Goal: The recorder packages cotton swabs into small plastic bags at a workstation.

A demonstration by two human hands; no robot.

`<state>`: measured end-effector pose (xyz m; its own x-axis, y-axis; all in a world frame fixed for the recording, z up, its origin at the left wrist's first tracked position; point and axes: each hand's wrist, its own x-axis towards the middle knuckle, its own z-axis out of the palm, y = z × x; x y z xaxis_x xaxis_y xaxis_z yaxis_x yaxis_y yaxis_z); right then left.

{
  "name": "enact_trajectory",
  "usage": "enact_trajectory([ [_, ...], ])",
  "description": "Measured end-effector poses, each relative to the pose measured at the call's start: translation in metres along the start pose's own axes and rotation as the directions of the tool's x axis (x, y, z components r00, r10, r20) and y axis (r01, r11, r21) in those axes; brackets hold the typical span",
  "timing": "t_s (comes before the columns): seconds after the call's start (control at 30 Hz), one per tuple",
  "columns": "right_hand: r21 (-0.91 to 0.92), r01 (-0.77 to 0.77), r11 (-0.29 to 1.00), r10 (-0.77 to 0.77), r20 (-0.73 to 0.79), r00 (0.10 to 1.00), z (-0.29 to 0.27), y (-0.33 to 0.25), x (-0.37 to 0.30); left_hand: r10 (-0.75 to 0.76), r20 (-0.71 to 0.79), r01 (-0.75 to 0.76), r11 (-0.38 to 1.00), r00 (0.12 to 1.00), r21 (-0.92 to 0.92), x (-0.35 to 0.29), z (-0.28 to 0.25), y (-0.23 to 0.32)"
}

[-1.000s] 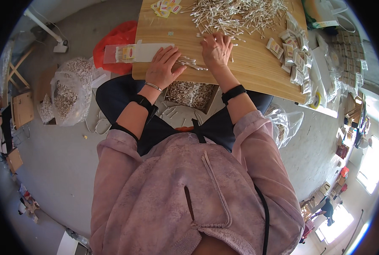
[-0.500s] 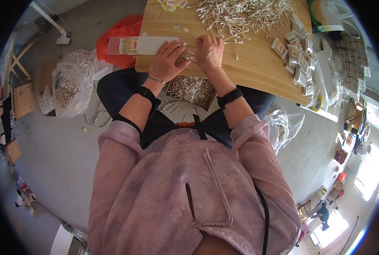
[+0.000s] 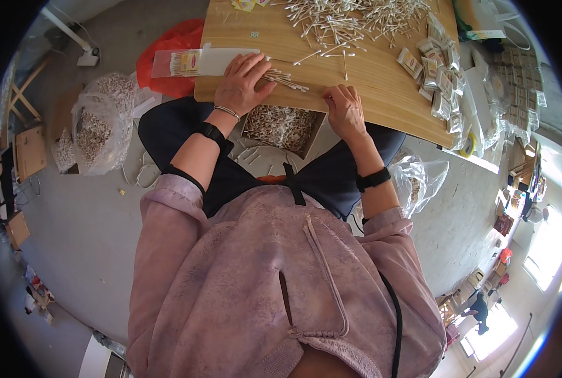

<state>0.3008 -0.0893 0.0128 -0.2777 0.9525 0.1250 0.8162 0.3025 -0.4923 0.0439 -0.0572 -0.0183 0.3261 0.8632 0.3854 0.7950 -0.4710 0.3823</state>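
Note:
My left hand [image 3: 237,85] lies flat on the near edge of the wooden table, fingers stretched over a small bunch of cotton swabs [image 3: 284,79] whose ends stick out past the thumb. Beyond its fingertips is a clear flat bag [image 3: 161,63] with a row of swabs and a yellow-white label card [image 3: 191,61] inside, partly on white paper [image 3: 221,62]. My right hand [image 3: 345,113] is at the table's front edge, fingers curled together; whatever they hold, if anything, is hidden. A few loose swabs [image 3: 331,51] lie beyond it.
A large heap of swabs [image 3: 356,19] covers the table's far side. Filled small packs [image 3: 435,66] pile up at right. Below the edge, between my legs, sits an open box of swabs [image 3: 281,129]. A red plastic bag [image 3: 167,47] and bags of swabs [image 3: 98,126] are at left.
My right hand has moved away from the swabs, rightward and toward me to the table edge. My left hand stays on the bunch, whose ends now show. The view has shifted slightly.

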Motion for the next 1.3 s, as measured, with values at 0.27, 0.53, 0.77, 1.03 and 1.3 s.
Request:
enact_trajectory([
  [0.27,0.038,0.043,0.998,-0.041,-0.05,0.998,0.013,-0.021,0.051,0.021,-0.05,-0.019,0.999,0.999,0.029,-0.001,0.003,0.0],
  [0.53,0.087,-0.107,0.99,0.119,-0.143,0.982,0.044,-0.015,0.088,0.04,-0.083,-0.041,0.999,0.996,-0.009,0.0,0.003,0.001],
  [0.77,-0.066,0.014,0.998,-0.026,-0.177,0.984,0.052,-0.024,0.095,0.036,-0.084,-0.038,0.999,0.996,-0.018,0.001,0.003,0.001],
  [1.03,-0.011,-0.012,1.0,0.008,-0.251,0.968,0.049,-0.03,0.09,0.029,-0.072,-0.032,0.998,0.997,-0.051,0.003,0.004,0.0],
  [1.3,0.408,-0.009,0.913,0.085,-0.167,0.982,0.026,-0.047,0.075,-0.285,-0.212,0.122,0.817,0.935,-0.563,0.028,-0.011,0.007],
])
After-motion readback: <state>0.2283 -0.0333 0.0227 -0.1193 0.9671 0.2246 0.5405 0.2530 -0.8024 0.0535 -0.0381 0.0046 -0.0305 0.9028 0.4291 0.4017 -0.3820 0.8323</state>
